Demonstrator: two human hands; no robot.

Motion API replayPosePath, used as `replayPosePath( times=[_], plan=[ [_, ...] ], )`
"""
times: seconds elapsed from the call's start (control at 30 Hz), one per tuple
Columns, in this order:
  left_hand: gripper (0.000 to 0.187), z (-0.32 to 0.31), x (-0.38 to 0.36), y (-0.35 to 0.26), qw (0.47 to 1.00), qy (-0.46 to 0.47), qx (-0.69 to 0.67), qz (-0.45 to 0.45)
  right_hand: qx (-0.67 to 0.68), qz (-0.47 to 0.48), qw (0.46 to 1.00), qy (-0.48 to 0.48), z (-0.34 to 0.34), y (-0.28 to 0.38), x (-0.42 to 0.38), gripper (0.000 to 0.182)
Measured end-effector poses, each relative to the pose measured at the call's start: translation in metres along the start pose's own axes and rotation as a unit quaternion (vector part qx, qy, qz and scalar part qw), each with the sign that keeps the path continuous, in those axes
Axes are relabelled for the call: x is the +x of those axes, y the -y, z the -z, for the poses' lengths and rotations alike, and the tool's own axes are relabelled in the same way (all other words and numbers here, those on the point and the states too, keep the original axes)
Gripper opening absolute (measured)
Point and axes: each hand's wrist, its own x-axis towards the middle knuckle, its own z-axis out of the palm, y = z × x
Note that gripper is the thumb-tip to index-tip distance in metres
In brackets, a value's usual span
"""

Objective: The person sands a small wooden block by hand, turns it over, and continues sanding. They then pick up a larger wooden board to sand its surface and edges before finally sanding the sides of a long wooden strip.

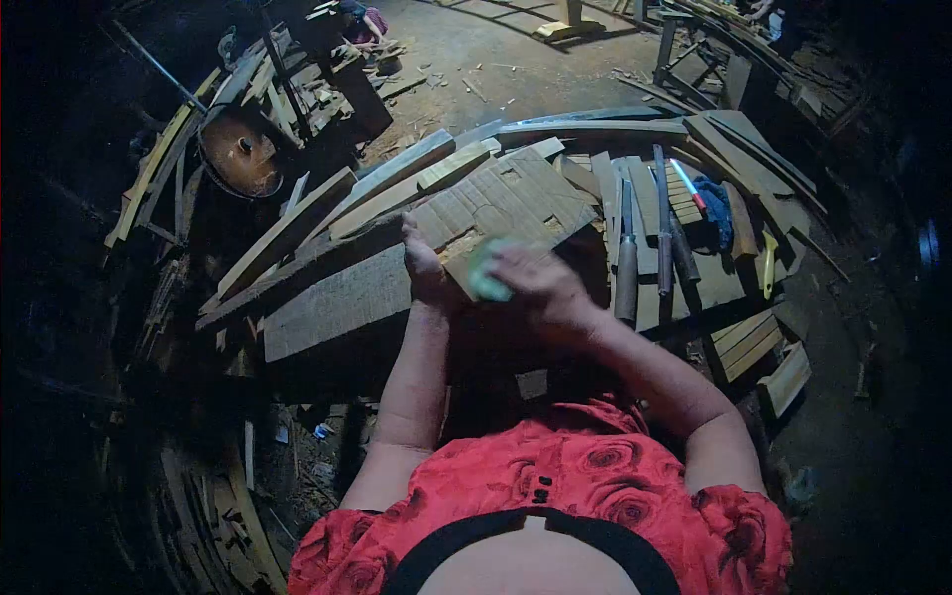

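Note:
A flat, worn cardboard-like board (516, 198) lies tilted on a pile of wooden planks. My left hand (424, 266) grips its near left edge, thumb up along the side. My right hand (540, 283) is closed on a small pale green pad (486, 280) and presses it against the board's near edge. Both forearms reach forward from my red flowered top.
Long chisels with wooden handles (627, 263) lie to the right on slats, beside a blue cloth (712, 203), a red-and-white pen (687, 183) and a yellow tool (769, 260). A round saw blade (240, 154) sits far left. Loose planks and offcuts surround the dirt floor.

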Motion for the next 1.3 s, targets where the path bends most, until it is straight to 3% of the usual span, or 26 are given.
replayPosePath(
  times=[0.03, 0.07, 0.1, 0.13, 0.23, 0.27, 0.33, 0.43, 0.5, 0.53, 0.6, 0.73, 0.8, 0.87, 0.9, 0.97, 1.03, 1.07, 1.2, 1.23, 1.3],
  plan=[
    [0.056, 0.001, 0.0, 0.001, 1.0, 0.001, -0.001, 0.0, -0.014, -0.009, 0.998, -0.064, 0.003, -0.024, 0.0, 0.047],
    [0.057, 0.002, 0.001, 0.001, 1.0, 0.001, -0.002, 0.002, 0.005, -0.102, 0.995, -0.003, 0.026, -0.041, -0.003, 0.044],
    [0.057, 0.0, 0.0, 0.001, 1.0, 0.004, -0.003, 0.004, -0.131, -0.206, 0.969, -0.025, 0.034, -0.041, -0.003, 0.044],
    [0.057, -0.002, 0.0, 0.001, 1.0, 0.009, -0.003, 0.012, -0.143, -0.274, 0.951, -0.028, 0.04, -0.052, -0.004, 0.042],
    [0.058, -0.015, -0.009, -0.003, 0.999, 0.029, -0.014, 0.035, -0.166, -0.277, 0.946, -0.025, 0.026, -0.032, -0.003, 0.043],
    [0.06, -0.018, -0.013, -0.005, 0.998, 0.044, -0.021, 0.051, -0.147, -0.206, 0.967, 0.009, 0.019, -0.019, 0.002, 0.044],
    [0.061, -0.007, -0.004, -0.001, 0.998, 0.048, -0.005, 0.035, -0.08, -0.135, 0.987, -0.019, -0.009, 0.024, -0.004, 0.043],
    [0.062, 0.004, 0.004, 0.002, 0.999, 0.042, 0.024, 0.002, -0.052, -0.057, 0.995, 0.061, -0.008, 0.059, 0.002, 0.053],
    [0.062, 0.007, 0.005, 0.002, 0.999, 0.022, 0.026, -0.013, -0.034, -0.071, 0.994, 0.073, 0.003, 0.031, 0.001, 0.051],
    [0.062, 0.006, 0.004, 0.001, 1.0, 0.013, 0.023, -0.016, -0.028, -0.026, 0.999, 0.001, 0.004, -0.006, -0.009, 0.048],
    [0.062, 0.001, 0.001, -0.001, 1.0, 0.005, 0.015, -0.016, -0.142, -0.136, 0.98, -0.031, 0.03, -0.048, -0.005, 0.046],
    [0.061, -0.01, -0.006, -0.003, 1.0, 0.008, -0.001, 0.006, -0.203, -0.234, 0.95, -0.05, 0.019, -0.06, -0.004, 0.048],
    [0.061, -0.014, -0.007, -0.004, 1.0, 0.01, -0.006, 0.011, -0.075, -0.179, 0.981, -0.004, 0.002, -0.026, 0.002, 0.043],
    [0.061, -0.014, -0.007, -0.004, 1.0, 0.008, -0.005, 0.015, -0.006, -0.054, 0.999, 0.004, -0.011, 0.022, 0.004, 0.044],
    [0.061, -0.015, -0.007, -0.005, 1.0, 0.006, -0.004, 0.016, -0.025, -0.059, 0.995, 0.074, -0.005, 0.048, 0.013, 0.046],
    [0.061, -0.018, -0.009, -0.007, 1.0, 0.003, -0.002, 0.023, 0.002, -0.023, 0.996, 0.081, 0.003, 0.032, 0.017, 0.046],
    [0.061, -0.024, -0.013, -0.009, 0.999, -0.002, -0.004, 0.031, -0.017, -0.059, 0.998, 0.028, -0.003, -0.037, 0.009, 0.044],
    [0.061, -0.025, -0.014, -0.009, 0.999, -0.008, -0.002, 0.033, -0.046, -0.139, 0.989, 0.023, 0.013, -0.051, 0.02, 0.043],
    [0.059, -0.015, -0.005, -0.002, 1.0, 0.001, -0.023, 0.015, -0.09, -0.332, 0.937, 0.057, 0.036, -0.066, 0.055, 0.042],
    [0.058, -0.014, -0.004, -0.001, 0.999, -0.006, -0.037, 0.006, -0.089, -0.33, 0.938, 0.058, 0.02, -0.062, 0.049, 0.042],
    [0.057, -0.011, 0.001, 0.0, 0.999, -0.013, -0.05, -0.008, -0.114, -0.106, 0.987, -0.04, -0.027, -0.045, 0.03, 0.036]
  ],
)
